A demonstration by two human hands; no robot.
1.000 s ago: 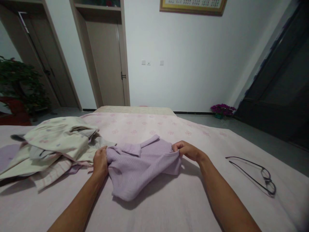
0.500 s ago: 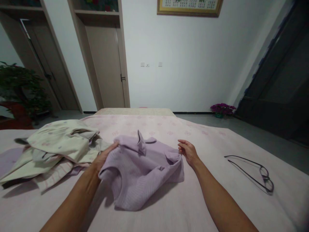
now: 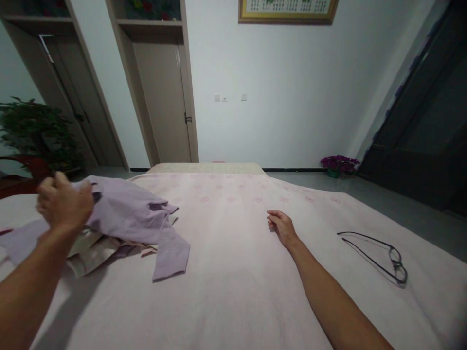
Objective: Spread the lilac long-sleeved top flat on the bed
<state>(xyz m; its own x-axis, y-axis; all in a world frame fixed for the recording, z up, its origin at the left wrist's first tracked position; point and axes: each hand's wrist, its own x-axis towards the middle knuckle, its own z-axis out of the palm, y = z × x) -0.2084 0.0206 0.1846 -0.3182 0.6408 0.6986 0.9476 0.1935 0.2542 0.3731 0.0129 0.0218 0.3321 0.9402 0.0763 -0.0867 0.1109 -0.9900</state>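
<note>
Our left hand [image 3: 65, 200] is at the left part of the purple shirt [image 3: 126, 206], too blurred for us to tell whether it grips the cloth. We see the shirt spread over the clothes pile [image 3: 95, 253], while our right hand [image 3: 283, 228], loosely curled and free, is between shirt and glasses [image 3: 394, 265].

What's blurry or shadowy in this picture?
In the head view, the left hand looks blurred, the right hand crisper; same view, a shadow lies on the pink sheet beside the left forearm; head view again, the dark panel at right is murky.
</note>
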